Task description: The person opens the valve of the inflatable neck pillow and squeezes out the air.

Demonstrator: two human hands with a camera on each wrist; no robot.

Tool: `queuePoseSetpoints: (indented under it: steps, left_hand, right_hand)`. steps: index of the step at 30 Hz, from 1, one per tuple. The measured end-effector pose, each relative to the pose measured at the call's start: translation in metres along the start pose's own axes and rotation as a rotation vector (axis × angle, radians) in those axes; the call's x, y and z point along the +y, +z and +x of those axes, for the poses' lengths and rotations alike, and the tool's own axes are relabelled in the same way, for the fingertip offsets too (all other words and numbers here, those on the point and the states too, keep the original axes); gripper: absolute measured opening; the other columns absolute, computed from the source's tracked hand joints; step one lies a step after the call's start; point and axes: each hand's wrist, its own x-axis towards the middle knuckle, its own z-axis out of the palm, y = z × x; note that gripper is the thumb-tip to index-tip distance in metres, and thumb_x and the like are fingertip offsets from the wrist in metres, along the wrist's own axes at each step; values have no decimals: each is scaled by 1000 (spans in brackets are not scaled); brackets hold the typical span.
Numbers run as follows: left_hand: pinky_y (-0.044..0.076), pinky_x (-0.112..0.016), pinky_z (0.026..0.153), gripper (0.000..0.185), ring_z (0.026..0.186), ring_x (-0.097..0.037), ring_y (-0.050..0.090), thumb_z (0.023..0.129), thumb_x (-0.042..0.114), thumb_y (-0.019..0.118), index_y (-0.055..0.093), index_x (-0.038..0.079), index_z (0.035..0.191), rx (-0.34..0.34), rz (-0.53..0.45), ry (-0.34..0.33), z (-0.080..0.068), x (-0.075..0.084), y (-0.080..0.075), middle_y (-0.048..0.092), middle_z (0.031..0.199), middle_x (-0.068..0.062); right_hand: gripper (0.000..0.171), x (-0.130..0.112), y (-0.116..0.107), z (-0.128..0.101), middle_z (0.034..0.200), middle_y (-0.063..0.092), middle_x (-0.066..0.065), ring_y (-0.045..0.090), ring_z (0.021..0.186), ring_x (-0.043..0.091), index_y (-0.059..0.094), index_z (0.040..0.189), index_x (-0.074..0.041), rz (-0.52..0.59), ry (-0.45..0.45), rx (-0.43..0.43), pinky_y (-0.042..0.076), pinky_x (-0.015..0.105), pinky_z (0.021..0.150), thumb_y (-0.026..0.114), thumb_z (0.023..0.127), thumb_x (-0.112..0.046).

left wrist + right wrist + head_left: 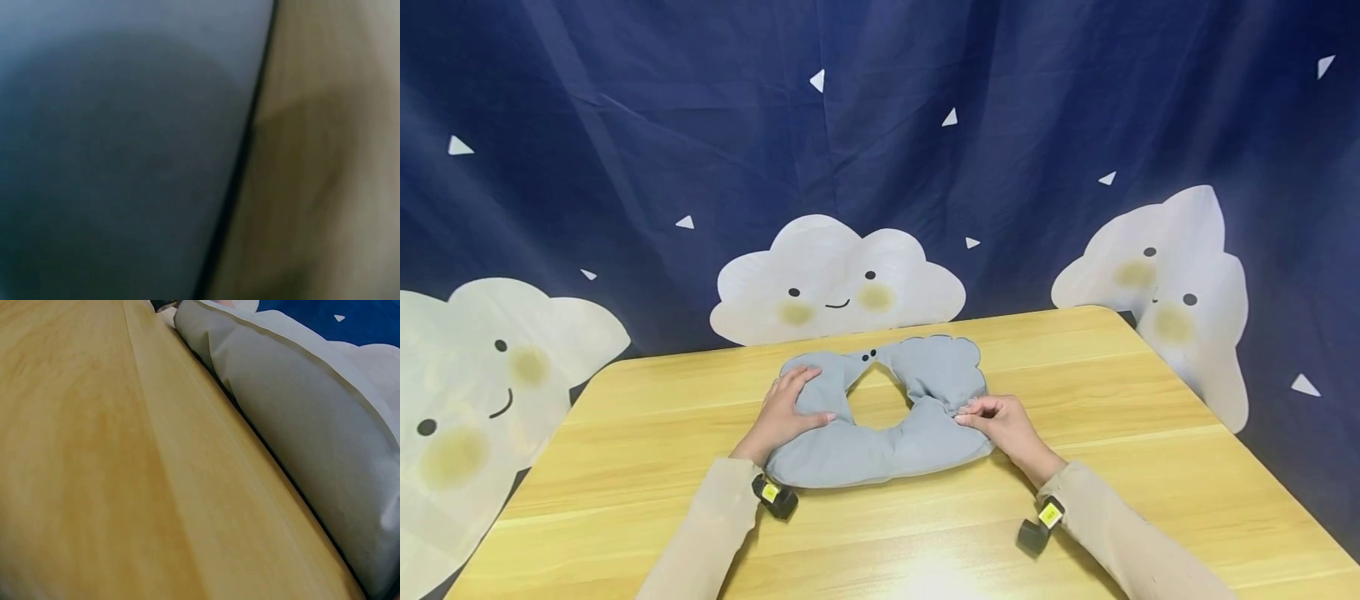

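A puffy grey neck pillow [880, 457] lies on the wooden table [685, 492], its two ends meeting at the far side by two small black snaps [868, 355]. Its outer edge is scalloped at the far right. My left hand [784, 415] rests on the pillow's left side, thumb and fingers spread apart. At the right side, thumb and fingertips of my right hand [1000, 423] pinch the fabric near a crease. The left wrist view is filled by the blurred pillow surface [125, 156]. In the right wrist view the pillow's rounded side [300, 412] shows, the hand itself out of sight.
Behind the table hangs a dark blue curtain [715, 125] with smiling white clouds [842, 258] and small white triangles. Each wrist wears a small black camera [778, 500] over a beige sleeve. Table surface surrounds the pillow on all sides.
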Motion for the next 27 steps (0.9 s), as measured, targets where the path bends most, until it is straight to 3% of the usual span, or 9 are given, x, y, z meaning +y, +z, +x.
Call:
queuePoseSetpoints:
  steps: [7, 12, 15, 20, 27]
  left_hand:
    - [15, -61, 108, 78, 136, -40, 21, 75, 39, 78, 42, 14, 140, 36, -12, 24, -1, 1, 1, 29, 148, -17]
    - [19, -62, 104, 78, 131, -42, 26, 73, 41, 78, 44, 12, 137, 78, -6, 65, -2, 0, 3, 33, 144, -19]
    - [19, -61, 104, 78, 132, -41, 26, 73, 39, 78, 45, 13, 137, 70, -6, 51, -2, 0, 4, 32, 145, -19]
    - [17, -58, 108, 77, 135, -38, 24, 74, 36, 79, 43, 17, 139, 30, -3, 0, 0, 0, 3, 29, 148, -16]
    - [18, -58, 108, 76, 135, -38, 23, 73, 33, 79, 44, 16, 138, 32, -9, -15, -1, 5, 1, 30, 147, -15]
  right_hand:
    - [10, -1, 0, 0, 85, 70, 20, 68, 79, 11, 67, 69, 4, 0, 6, 7, 51, 18, 76, 77, 71, 3]
    - [11, -1, 0, -1, 85, 70, 20, 68, 78, 8, 66, 71, 8, 10, 1, 5, 51, 18, 77, 77, 71, 4]
    - [13, 0, 0, -1, 85, 70, 21, 67, 78, 5, 65, 73, 12, 13, -5, 4, 51, 18, 77, 76, 72, 5]
    - [10, 1, 0, -1, 84, 70, 21, 67, 78, 8, 66, 70, 8, 21, -15, 15, 51, 18, 77, 75, 72, 6]
    - [11, 2, 0, -1, 83, 71, 18, 67, 78, 6, 66, 72, 10, 18, -8, 15, 50, 17, 78, 76, 72, 6]
